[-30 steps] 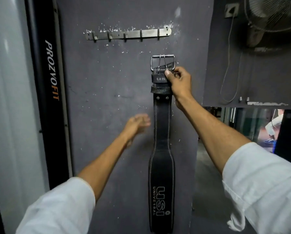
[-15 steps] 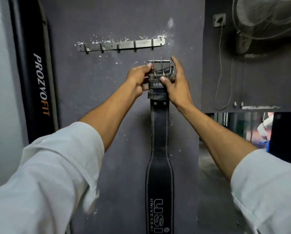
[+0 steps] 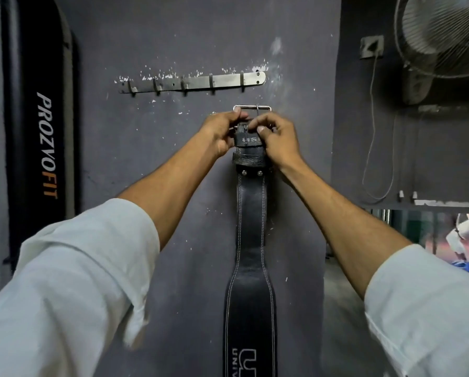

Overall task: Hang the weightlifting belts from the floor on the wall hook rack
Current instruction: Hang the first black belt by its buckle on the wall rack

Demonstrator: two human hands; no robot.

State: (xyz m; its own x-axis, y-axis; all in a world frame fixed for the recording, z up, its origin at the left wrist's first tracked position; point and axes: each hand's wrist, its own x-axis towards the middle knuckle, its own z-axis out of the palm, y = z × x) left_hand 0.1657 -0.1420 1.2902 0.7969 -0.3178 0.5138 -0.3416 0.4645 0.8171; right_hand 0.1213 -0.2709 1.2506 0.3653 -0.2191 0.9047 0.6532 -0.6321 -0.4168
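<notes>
Two bare hands meet at the buckle end of the long black stitched-leather weightlifting belt [image 3: 251,235], which I hold upright against the dark grey wall [image 3: 173,159], just below the five-hook steel wall rack [image 3: 192,83]. My left hand [image 3: 219,134] and right hand [image 3: 278,140] are both curled tight around the strap top, seemingly to steady the silver rectangular buckle frame [image 3: 251,108] so it can be lifted over a hook. The belt hangs straight down, unhooked.
</notes>
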